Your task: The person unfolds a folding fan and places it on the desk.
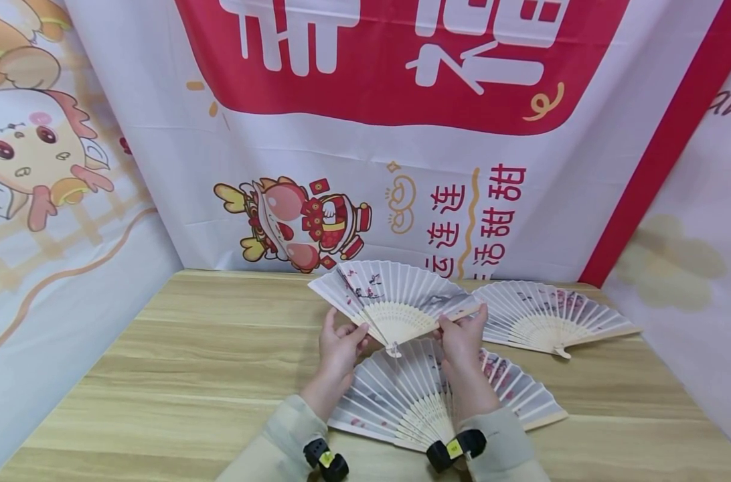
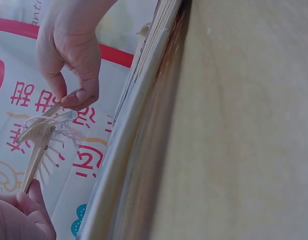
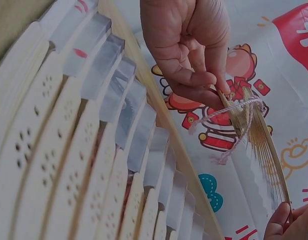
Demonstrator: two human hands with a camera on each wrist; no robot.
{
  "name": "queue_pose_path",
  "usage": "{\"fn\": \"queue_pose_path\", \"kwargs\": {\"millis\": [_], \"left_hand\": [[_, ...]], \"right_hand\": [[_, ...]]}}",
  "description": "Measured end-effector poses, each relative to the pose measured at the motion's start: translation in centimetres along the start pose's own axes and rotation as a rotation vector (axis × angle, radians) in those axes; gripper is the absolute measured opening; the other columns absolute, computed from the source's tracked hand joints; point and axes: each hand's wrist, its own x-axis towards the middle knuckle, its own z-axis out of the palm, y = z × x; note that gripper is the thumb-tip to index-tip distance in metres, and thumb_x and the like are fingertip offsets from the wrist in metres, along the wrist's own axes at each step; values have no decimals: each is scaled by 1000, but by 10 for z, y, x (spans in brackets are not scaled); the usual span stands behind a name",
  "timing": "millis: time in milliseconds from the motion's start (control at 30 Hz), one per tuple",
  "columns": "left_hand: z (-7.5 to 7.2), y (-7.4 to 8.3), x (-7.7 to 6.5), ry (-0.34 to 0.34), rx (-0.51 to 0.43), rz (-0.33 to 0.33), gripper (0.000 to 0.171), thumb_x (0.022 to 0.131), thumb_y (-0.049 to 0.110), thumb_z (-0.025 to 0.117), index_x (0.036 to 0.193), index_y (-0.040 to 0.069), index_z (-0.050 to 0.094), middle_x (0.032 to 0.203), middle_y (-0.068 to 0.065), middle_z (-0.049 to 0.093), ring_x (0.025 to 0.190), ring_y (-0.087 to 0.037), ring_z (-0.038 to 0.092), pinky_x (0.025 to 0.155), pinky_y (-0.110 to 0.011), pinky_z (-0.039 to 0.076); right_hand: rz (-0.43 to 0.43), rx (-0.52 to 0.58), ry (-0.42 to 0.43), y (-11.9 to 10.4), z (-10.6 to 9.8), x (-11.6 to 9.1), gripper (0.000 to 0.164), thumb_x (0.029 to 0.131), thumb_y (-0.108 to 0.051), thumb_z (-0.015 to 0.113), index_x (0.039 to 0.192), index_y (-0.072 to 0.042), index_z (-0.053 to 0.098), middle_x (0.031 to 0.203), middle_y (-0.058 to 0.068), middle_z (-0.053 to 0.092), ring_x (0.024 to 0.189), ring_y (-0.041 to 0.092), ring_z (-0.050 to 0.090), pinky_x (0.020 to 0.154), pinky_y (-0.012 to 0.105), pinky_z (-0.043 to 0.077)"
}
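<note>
A spread folding fan (image 1: 401, 284) with pale ribs and a white painted leaf is held up over the table. My left hand (image 1: 339, 345) pinches its left end rib between thumb and fingers. On the opposite side, my right hand (image 1: 463, 341) grips the other end rib. The pivot, with a pinkish cord (image 3: 234, 115) tied at it, points toward me. Directly below lies a second open fan (image 1: 395, 395), partly hidden by my right wrist. In the left wrist view, the left hand (image 2: 26, 215) shows at the bottom, the right hand (image 2: 71, 55) at the top.
A third open fan (image 1: 546, 314) lies at the right, behind the second one. The wood-grain table (image 1: 179, 361) meets a printed white and red cloth (image 1: 389, 147) at its back edge. Patterned cloths (image 1: 70, 281) hang along the sides.
</note>
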Motion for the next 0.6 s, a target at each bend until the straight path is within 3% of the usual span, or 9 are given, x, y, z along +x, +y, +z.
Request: {"fn": "queue_pose_path", "kwargs": {"millis": [300, 600], "left_hand": [[0, 3, -2, 17, -50, 20, 84, 88, -9, 64, 157, 13, 22, 81, 1, 59, 63, -7, 55, 60, -16, 51], [0, 2, 2, 29, -102, 42, 82, 88, -10, 64, 156, 13, 24, 81, 1, 60, 64, -8, 57, 63, -18, 54]], "right_hand": [[-1, 41, 8, -1, 3, -3, 96, 98, 8, 44, 153, -24, -28, 133, 27, 50, 61, 4, 52, 56, 13, 48], [-14, 75, -27, -6, 3, -10, 100, 98, 10, 41, 148, -24, -37, 148, 27, 42, 69, 6, 53, 62, 14, 48]]}}
